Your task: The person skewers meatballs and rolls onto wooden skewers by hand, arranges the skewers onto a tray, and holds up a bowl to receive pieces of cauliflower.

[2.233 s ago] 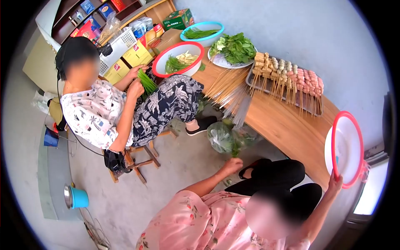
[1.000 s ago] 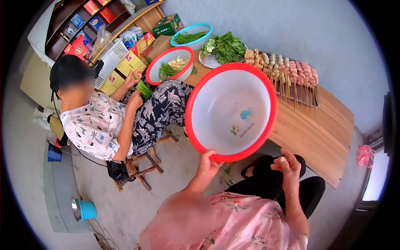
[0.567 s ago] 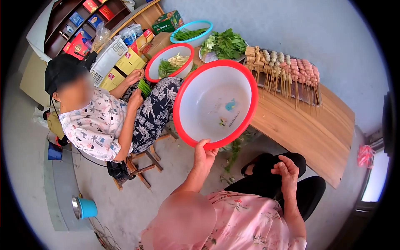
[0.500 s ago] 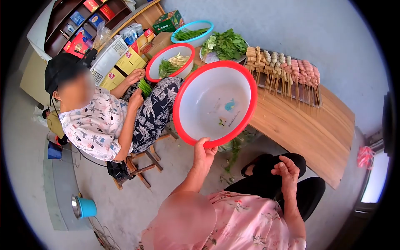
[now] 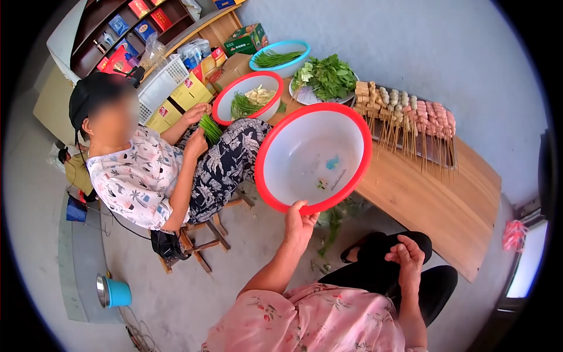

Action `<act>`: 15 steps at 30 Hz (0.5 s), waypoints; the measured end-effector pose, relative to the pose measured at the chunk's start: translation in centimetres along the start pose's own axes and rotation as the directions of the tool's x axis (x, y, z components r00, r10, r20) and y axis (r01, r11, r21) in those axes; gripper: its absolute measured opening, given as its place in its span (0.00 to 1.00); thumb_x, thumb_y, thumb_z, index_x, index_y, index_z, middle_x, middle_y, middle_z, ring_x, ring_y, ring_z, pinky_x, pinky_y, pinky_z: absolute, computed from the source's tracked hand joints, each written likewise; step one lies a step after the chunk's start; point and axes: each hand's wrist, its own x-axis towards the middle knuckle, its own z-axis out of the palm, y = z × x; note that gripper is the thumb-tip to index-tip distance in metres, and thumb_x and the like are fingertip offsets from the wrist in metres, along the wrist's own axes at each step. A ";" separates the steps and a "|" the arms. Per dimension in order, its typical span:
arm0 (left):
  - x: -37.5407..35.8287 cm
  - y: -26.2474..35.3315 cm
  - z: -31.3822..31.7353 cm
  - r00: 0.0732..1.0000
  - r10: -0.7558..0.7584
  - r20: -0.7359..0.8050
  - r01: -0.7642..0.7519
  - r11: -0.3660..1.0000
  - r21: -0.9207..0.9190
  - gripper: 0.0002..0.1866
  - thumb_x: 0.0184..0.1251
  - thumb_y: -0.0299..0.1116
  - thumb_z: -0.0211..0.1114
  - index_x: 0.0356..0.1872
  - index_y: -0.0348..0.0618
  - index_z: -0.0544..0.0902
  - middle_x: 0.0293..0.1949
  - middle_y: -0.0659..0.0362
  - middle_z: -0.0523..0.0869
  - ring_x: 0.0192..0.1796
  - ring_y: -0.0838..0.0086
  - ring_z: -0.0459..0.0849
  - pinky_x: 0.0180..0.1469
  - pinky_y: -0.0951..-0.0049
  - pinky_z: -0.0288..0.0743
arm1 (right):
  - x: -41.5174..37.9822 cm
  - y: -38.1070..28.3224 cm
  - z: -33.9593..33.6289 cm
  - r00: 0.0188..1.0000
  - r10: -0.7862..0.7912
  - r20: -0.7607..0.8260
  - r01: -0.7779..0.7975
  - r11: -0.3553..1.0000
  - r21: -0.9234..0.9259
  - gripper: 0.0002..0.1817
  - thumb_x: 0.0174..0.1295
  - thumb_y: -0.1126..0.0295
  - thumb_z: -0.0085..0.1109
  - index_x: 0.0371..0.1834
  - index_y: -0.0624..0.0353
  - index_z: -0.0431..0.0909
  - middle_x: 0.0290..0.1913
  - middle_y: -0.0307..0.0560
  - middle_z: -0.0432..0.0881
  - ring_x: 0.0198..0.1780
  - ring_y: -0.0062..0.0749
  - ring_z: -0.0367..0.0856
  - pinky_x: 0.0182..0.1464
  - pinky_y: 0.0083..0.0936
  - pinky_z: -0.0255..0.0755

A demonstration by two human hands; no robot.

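Note:
My left hand (image 5: pixel 300 230) is closed on the near rim of a white plastic basin (image 5: pixel 293 158) with a red edge. The basin is tilted toward me in the air, and only a few small green scraps and a blue printed mark show inside. My right hand (image 5: pixel 406 258) is raised over my dark-trousered knees, its fingers loosely bent and apart, with nothing visible in it. Just beyond the basin, a second red-rimmed basin (image 5: pixel 220 105) holds green stalks and pale pieces. A seated person's hands hold a bunch of green stalks (image 5: pixel 210 129).
A wooden table (image 5: pixel 434 202) bears a tray of skewers (image 5: pixel 404 120), a plate of leafy greens (image 5: pixel 331 79) and a blue basin (image 5: pixel 305 51) of green stalks. The person (image 5: pixel 132 164) sits to the left on a wooden stool (image 5: pixel 205 237). Greens (image 5: pixel 334 220) lie below the held basin.
The whole view has shifted slightly, so most things sit a little lower and further right. My left hand keeps hold of the basin; my right hand stays over my knees.

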 end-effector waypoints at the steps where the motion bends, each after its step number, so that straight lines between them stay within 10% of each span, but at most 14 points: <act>1: 0.2 -0.1 -0.4 1.000 -0.001 -0.003 0.001 1.000 0.001 0.03 0.56 0.24 0.59 0.28 0.44 0.73 0.25 0.62 0.77 0.28 0.74 0.79 0.31 0.73 0.78 | 0.0 0.1 0.0 1.000 0.002 0.002 -0.002 1.000 0.006 0.12 0.65 0.72 0.52 0.50 0.65 0.75 0.30 0.42 0.80 0.27 0.27 0.81 0.33 0.22 0.78; 15: 1.0 -0.2 -1.4 1.000 -0.004 0.012 0.005 0.999 -0.038 0.04 0.56 0.24 0.59 0.30 0.42 0.73 0.28 0.59 0.79 0.29 0.72 0.81 0.32 0.72 0.80 | -0.3 1.3 -0.3 0.999 -0.017 0.029 0.016 0.999 0.038 0.13 0.65 0.71 0.54 0.50 0.64 0.75 0.30 0.41 0.80 0.27 0.27 0.81 0.34 0.22 0.78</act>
